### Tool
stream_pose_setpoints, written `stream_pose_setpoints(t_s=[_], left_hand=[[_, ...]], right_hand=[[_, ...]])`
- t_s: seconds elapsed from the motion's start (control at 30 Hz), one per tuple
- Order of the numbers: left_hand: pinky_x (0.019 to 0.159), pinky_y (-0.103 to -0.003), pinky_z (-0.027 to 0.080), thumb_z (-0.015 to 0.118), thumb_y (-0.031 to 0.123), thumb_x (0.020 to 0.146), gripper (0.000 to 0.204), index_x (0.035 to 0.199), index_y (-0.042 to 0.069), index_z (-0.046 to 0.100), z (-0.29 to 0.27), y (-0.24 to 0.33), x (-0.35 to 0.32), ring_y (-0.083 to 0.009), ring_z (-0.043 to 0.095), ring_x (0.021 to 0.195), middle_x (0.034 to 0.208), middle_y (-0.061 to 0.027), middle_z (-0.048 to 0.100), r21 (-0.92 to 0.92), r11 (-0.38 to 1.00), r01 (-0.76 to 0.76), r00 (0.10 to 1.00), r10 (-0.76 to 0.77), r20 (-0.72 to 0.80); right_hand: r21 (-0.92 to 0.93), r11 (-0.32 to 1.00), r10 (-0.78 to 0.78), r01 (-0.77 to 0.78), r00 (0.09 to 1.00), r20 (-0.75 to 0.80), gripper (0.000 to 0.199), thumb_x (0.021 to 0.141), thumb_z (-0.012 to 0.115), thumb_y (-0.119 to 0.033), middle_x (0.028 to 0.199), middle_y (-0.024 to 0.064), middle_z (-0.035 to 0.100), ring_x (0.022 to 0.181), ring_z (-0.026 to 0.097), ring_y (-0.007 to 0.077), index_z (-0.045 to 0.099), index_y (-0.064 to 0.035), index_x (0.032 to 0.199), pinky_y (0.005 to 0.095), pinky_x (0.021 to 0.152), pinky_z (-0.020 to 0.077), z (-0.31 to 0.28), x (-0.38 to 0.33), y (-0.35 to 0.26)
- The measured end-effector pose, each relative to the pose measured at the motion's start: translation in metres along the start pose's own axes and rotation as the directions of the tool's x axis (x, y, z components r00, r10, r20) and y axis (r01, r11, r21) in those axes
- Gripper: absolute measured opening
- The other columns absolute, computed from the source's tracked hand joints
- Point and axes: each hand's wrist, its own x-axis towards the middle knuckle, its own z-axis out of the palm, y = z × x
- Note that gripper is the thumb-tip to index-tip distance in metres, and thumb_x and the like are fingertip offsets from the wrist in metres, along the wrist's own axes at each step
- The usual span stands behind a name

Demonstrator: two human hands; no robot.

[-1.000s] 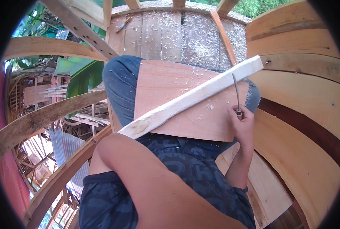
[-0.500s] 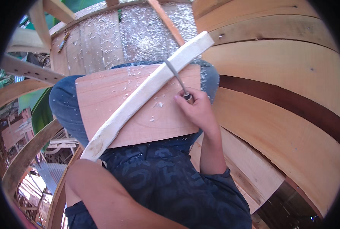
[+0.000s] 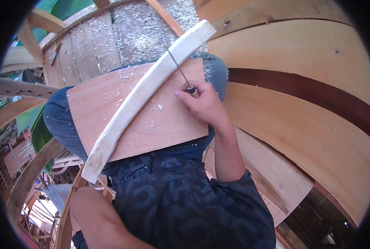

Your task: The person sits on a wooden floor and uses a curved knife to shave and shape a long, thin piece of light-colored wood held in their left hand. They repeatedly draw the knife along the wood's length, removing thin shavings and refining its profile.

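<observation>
My right hand (image 3: 203, 101) is closed round the handle of a slim metal-bladed tool (image 3: 178, 67), whose exact kind I cannot make out. Its thin dark blade reaches up and left from a dark collar, across the upper part of a long pale, slightly curved piece of wood (image 3: 137, 97). That wood slants over a flat reddish wooden board (image 3: 164, 120) resting on my lap. Its rounded lower end hangs past the board, close to my bent left arm (image 3: 98, 211). My left hand is outside the view.
Shavings cover the plank floor (image 3: 81, 52) ahead, where a small slim tool (image 3: 56, 53) lies at the left. A narrow wooden strip (image 3: 166, 17) stretches beyond the pale wood. Wide planks (image 3: 284, 108) curve along my right. Curved wooden ribs (image 3: 31, 174) stand at the left.
The whole scene sits further left and higher in the picture. The tool's blade now looks thinner, seen more edge-on. My right hand keeps its hold on the handle.
</observation>
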Motion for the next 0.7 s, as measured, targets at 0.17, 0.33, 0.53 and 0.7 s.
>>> stream_pose_setpoints(t_s=[0.17, 0.33, 0.53, 0.7], left_hand=[[0.092, -0.048, 0.04, 0.05, 0.032, 0.095, 0.042, 0.13, 0.008, 0.056, 0.02, -0.006, -0.011, -0.0318, 0.054, 0.107, 0.132, -0.0207, 0.053, 0.009, 0.993, -0.119, 0.99, 0.12, -0.081], [0.091, -0.048, 0.04, 0.048, 0.031, 0.096, 0.041, 0.13, 0.009, 0.056, 0.035, -0.009, 0.006, -0.0314, 0.054, 0.106, 0.132, -0.0203, 0.054, 0.093, 0.971, -0.22, 0.963, 0.232, -0.14], [0.09, -0.047, 0.041, 0.046, 0.03, 0.098, 0.04, 0.13, 0.01, 0.057, 0.037, -0.013, 0.005, -0.0309, 0.055, 0.104, 0.132, -0.0198, 0.055, 0.182, 0.93, -0.32, 0.925, 0.348, -0.152], [0.089, -0.047, 0.041, 0.044, 0.028, 0.099, 0.039, 0.131, 0.011, 0.057, 0.039, -0.006, 0.003, -0.0306, 0.055, 0.102, 0.132, -0.0194, 0.055, 0.208, 0.89, -0.407, 0.889, 0.438, -0.133]], right_hand=[[0.071, 0.98, 0.19, -0.185, 0.978, -0.085, 0.014, 0.09, 0.065, -0.015, 0.052, -0.0042, 0.05, 0.037, 0.039, 0.002, 0.062, -0.0023, 0.085, 0.0208, 0.034, 0.0254, -0.028, -0.02, 0.017], [0.085, 0.989, 0.13, -0.121, 0.985, -0.111, 0.016, 0.093, 0.061, -0.015, 0.048, -0.0042, 0.042, 0.032, 0.033, 0.0034, 0.056, -0.0016, 0.087, 0.0223, 0.03, 0.0253, -0.039, -0.019, 0.031], [0.068, 0.985, 0.161, -0.156, 0.984, -0.077, 0.016, 0.094, 0.06, -0.016, 0.048, -0.0044, 0.04, 0.032, 0.03, 0.0036, 0.055, -0.0017, 0.088, 0.0224, 0.031, 0.0247, -0.03, -0.018, 0.034], [0.11, 0.984, 0.142, -0.139, 0.99, -0.023, 0.016, 0.094, 0.059, -0.015, 0.048, -0.0045, 0.04, 0.032, 0.032, 0.0036, 0.055, -0.0013, 0.088, 0.0224, 0.031, 0.0245, -0.03, -0.018, 0.028]])
